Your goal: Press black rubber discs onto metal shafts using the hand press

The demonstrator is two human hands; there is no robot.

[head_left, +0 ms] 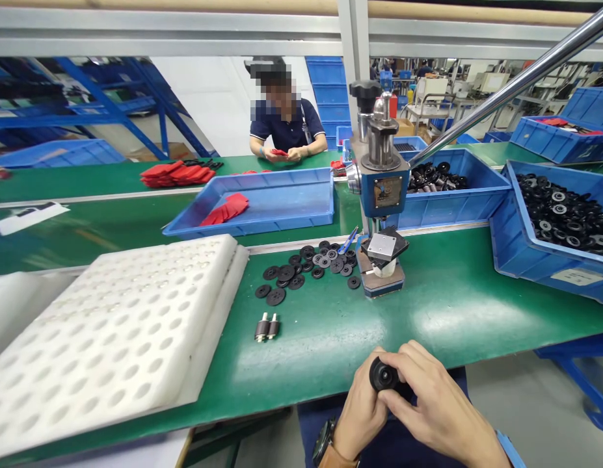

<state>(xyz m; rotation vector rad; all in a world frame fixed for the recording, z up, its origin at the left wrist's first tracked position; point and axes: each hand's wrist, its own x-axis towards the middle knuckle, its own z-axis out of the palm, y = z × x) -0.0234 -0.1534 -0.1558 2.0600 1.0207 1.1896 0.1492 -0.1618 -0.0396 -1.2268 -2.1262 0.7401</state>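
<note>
Just off the table's front edge, my left hand (358, 406) and my right hand (425, 390) are closed together around a small round black part (383, 375) with a hole in its centre. The fingers of both hands press on its sides, and its lower portion is hidden by them. Beyond my hands stands a hand press (385, 182) with a long steel lever; a silver plate and black blocks sit above its base. Loose black discs (286, 273) lie left of the press. Two small dark cylinders with pale shafts (267, 327) stand nearer to me.
A white foam tray (184, 351) with rows of round holes fills the left. Blue bins (506, 244) of black parts stand at the right. A shallow blue tray (291, 224) holds red pieces. Across the bench, a co-worker (286, 120) holds something red.
</note>
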